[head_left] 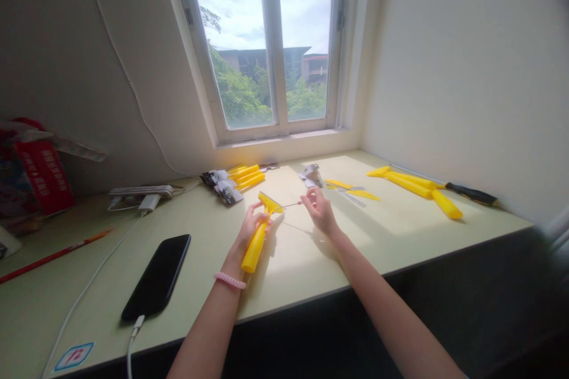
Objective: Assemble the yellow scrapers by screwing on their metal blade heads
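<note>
gripping a light-looking, stiff yellow plastic scraper (pixel 254 249) by its handle, the left hand (pixel 251 224) clenches below the window (pixel 273 41), while the right hand (pixel 320 210) pinches a thin metal pin (pixel 291 205), likely slippery.

Attic-style room; sloped ceiling (pixel 102 53), window (pixel 260 41)

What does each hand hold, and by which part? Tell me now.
The left hand grips a yellow plastic scraper by its handle, below the head; the right hand pinches a thin metal rod at its end.
</note>
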The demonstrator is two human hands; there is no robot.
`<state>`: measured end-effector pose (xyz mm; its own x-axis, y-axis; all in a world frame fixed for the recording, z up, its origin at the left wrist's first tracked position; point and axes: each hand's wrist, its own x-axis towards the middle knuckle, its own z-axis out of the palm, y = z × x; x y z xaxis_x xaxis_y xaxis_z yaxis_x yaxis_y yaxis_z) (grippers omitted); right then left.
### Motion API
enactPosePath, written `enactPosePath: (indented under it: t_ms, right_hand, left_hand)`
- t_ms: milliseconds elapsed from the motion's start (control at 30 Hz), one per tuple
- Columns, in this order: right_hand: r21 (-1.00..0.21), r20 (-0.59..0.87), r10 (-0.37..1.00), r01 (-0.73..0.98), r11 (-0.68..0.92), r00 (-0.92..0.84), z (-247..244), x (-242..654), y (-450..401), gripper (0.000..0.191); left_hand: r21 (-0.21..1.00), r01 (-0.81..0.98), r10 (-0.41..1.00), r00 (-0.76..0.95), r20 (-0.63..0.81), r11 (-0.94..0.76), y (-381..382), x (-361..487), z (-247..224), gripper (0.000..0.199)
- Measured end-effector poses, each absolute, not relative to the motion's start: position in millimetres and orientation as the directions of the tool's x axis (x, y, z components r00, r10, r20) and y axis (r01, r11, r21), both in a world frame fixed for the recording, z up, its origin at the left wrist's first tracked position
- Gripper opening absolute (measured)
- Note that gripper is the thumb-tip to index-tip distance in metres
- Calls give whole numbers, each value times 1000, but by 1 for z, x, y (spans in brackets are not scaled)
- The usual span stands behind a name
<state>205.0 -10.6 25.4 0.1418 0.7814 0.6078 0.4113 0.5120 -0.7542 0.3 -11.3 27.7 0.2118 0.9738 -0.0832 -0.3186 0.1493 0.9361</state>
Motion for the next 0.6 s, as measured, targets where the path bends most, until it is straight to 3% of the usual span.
enactPosePath:
  t_ms: [167, 367, 600]
  right_hand:
    - [-779, 560, 821, 407, 477, 110, 23, 206, -8, 22]
    - [-759, 591, 800, 405, 510, 99, 20, 206, -5, 9]
    - [-759, 591, 798, 418, 499, 122, 26, 206, -12, 21]
  left_hand:
    - [937, -319, 973, 216, -75, 143, -11, 0, 28, 54]
    - [927, -342, 977, 190, -93, 154, -10, -1, 29, 52]
    - [926, -349, 968, 243, -63, 148, -9, -1, 24, 55]
